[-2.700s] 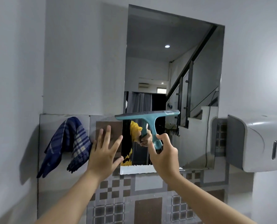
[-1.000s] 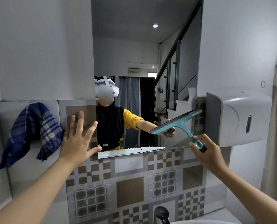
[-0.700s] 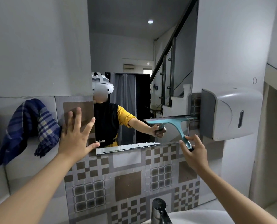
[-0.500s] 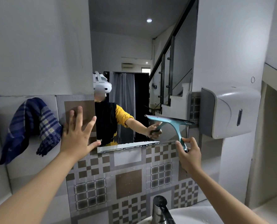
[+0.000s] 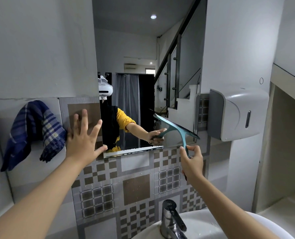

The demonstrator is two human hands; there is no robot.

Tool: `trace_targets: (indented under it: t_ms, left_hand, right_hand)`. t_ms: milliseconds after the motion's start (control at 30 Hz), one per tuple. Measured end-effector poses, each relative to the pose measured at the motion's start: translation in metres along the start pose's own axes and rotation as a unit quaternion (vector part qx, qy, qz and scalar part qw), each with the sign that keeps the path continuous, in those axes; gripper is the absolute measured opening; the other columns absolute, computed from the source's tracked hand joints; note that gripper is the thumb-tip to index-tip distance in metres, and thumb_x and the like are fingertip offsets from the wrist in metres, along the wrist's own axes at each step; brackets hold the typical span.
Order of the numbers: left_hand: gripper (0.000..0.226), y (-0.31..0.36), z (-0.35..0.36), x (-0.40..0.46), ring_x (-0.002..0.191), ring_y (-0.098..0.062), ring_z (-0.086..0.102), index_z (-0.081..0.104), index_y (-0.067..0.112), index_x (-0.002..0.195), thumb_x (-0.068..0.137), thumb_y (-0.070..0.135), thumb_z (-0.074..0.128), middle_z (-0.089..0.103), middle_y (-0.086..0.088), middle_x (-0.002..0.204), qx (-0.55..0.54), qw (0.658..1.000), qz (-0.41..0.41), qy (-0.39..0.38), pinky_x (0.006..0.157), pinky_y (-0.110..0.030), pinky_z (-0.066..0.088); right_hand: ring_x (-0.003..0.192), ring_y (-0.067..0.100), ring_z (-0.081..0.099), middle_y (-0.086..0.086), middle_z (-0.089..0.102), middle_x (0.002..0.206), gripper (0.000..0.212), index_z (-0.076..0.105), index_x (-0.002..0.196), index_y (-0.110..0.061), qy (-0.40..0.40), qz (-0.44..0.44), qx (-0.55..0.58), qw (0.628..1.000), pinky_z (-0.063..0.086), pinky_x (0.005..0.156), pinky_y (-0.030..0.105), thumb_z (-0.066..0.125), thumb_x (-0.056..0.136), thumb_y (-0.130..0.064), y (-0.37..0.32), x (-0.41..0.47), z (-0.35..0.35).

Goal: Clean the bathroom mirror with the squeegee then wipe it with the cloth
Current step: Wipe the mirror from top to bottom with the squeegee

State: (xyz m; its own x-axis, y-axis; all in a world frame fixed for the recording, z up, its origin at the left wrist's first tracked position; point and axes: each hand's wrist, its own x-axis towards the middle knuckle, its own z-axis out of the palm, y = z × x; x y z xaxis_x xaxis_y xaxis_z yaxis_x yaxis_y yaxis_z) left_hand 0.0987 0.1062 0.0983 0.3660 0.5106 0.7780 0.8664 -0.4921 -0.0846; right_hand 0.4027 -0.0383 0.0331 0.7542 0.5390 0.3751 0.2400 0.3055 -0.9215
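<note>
The tall wall mirror [image 5: 143, 49] fills the upper middle of the head view. A teal squeegee [image 5: 177, 129] is tilted at the mirror's lower right corner, its blade sloping down to the right. My right hand [image 5: 191, 161] is shut on its handle, below the mirror's bottom edge. My left hand [image 5: 83, 140] lies flat with spread fingers on the tiled wall at the mirror's lower left corner, its thumb touching the mirror edge. A blue checked cloth [image 5: 34, 131] hangs on the wall just left of that hand.
A white and grey dispenser [image 5: 234, 114] juts from the wall right of the mirror, close to the squeegee's blade end. A chrome tap [image 5: 171, 219] and white basin [image 5: 220, 226] sit below. Patterned tiles [image 5: 136, 187] cover the wall under the mirror.
The squeegee has gone from mid-mirror to the lower right corner, and its blade has tipped from level to sloping down to the right. The left hand has stayed on the wall.
</note>
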Motion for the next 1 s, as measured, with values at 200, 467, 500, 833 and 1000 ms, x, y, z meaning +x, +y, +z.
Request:
trace_targets:
  t_ms: [200, 467, 500, 833, 1000]
  left_hand:
    - [0.099, 0.001, 0.000, 0.000, 0.140, -0.046, -0.002, 0.022, 0.028, 0.142, 0.062, 0.052, 0.077, -0.011, -0.016, 0.156, -0.003, 1.000, -0.002, -0.001, 0.092, -0.072, 0.033]
    - [0.099, 0.001, -0.001, -0.001, 0.140, -0.045, -0.002, 0.025, 0.026, 0.142, 0.062, 0.052, 0.077, -0.009, -0.017, 0.156, 0.000, 1.000, -0.002, 0.002, 0.093, -0.071, 0.031]
    - [0.099, 0.001, -0.001, -0.001, 0.140, -0.045, -0.002, 0.025, 0.026, 0.142, 0.062, 0.052, 0.077, -0.009, -0.017, 0.156, -0.002, 1.000, -0.003, 0.002, 0.093, -0.071, 0.031]
    - [0.099, 0.001, 0.001, 0.000, 0.140, -0.044, -0.005, 0.022, 0.028, 0.142, 0.063, 0.053, 0.076, -0.013, -0.016, 0.156, -0.004, 1.000, -0.006, -0.001, 0.094, -0.072, 0.031]
    - [0.098, 0.001, 0.001, 0.000, 0.141, -0.044, -0.006, 0.022, 0.028, 0.143, 0.064, 0.054, 0.074, -0.014, -0.015, 0.156, -0.003, 1.000, -0.008, -0.004, 0.093, -0.071, 0.032]
  right_hand:
    - [0.048, 0.015, 0.043, 0.016, 0.059, 0.077, 0.012, 0.049, 0.095, -0.020, -0.006, -0.014, -0.025, 1.000, 0.037, 0.040, 0.023, 0.060, 0.092, -0.024, 0.014, -0.002, -0.007]
    - [0.045, 0.013, 0.041, 0.013, 0.059, 0.071, 0.015, 0.050, 0.099, -0.017, -0.008, -0.016, -0.034, 0.999, 0.037, 0.036, 0.021, 0.061, 0.091, -0.025, 0.020, -0.006, -0.011]
    - [0.044, 0.012, 0.041, 0.012, 0.058, 0.069, 0.016, 0.051, 0.100, -0.017, -0.008, -0.015, -0.034, 0.999, 0.037, 0.036, 0.022, 0.061, 0.091, -0.025, 0.021, -0.007, -0.012]
    - [0.045, 0.013, 0.041, 0.008, 0.053, 0.064, 0.017, 0.052, 0.101, -0.014, -0.017, 0.002, -0.036, 0.999, 0.037, 0.038, 0.023, 0.062, 0.091, -0.024, 0.024, -0.014, -0.016]
    - [0.043, 0.012, 0.036, 0.008, 0.049, 0.062, 0.019, 0.050, 0.102, -0.012, -0.016, 0.040, 0.003, 0.999, 0.033, 0.038, 0.022, 0.061, 0.092, -0.025, 0.019, -0.019, -0.009]
